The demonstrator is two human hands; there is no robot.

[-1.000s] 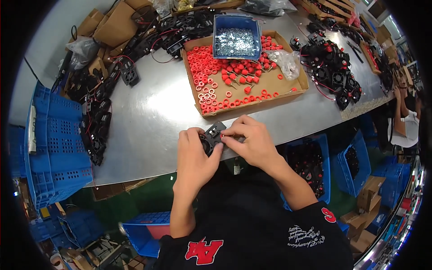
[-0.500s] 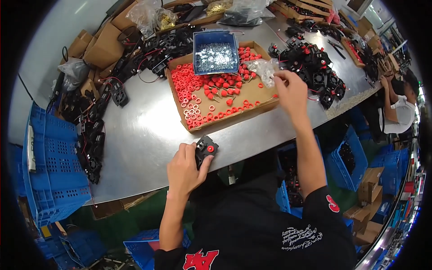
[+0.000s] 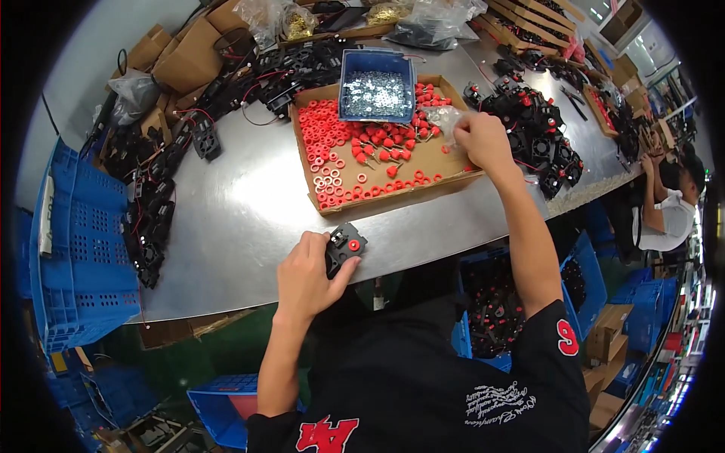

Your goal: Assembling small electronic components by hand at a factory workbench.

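Note:
My left hand (image 3: 303, 275) is closed around a black plastic housing (image 3: 347, 240), perhaps a fan or motor unit, just above the table's near edge. A red ring with a small metal middle sits on its upper face. My right hand (image 3: 485, 142) reaches over the right end of a shallow cardboard tray (image 3: 423, 162). Its fingers are bent together at a clear plastic bag (image 3: 443, 119); their tips and anything between them are hidden. Red rings (image 3: 321, 128) and red cone-shaped knobs with metal shafts (image 3: 385, 143) lie loose in the tray.
A blue bin of small metal washers (image 3: 376, 98) rests on the tray's back part. Black fan assemblies with wires (image 3: 540, 140) are heaped to the right, more along the left and back. Blue crates (image 3: 83, 249) stand around the metal table (image 3: 234, 241). A co-worker (image 3: 668, 215) sits far right.
My right hand has moved down and slightly left onto the clear bag, its fingers now lower. My left hand still holds the black housing. The whole view has shifted a little.

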